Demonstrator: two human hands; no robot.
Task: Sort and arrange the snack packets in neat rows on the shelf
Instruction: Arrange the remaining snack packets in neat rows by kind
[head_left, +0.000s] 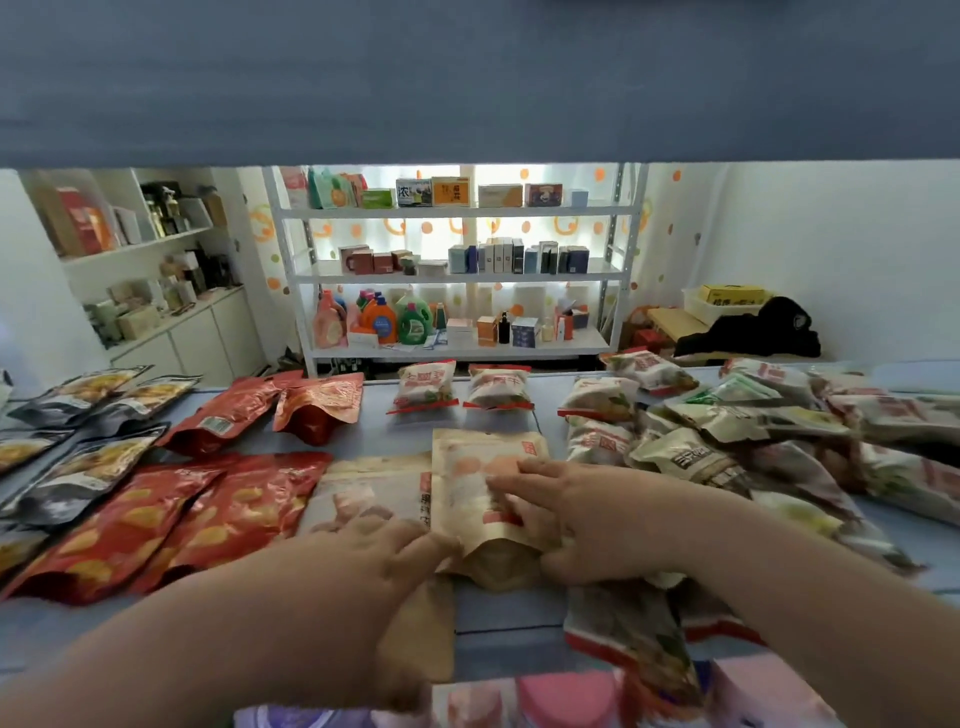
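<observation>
Kraft packet bracketed by both hands at the middle of the shelf

The kraft packet (485, 499) is seen lying flat on the blue shelf (498, 613), its long axis running away from the person, just right of a matching packet (371, 493). It is held by the right hand (566, 519), fingers spread on its face and thumb at its near right corner, while its near left corner is pinched by the left hand (384, 551). The neighbour lies to the left, so a leftward nudge is judged likely.
</observation>
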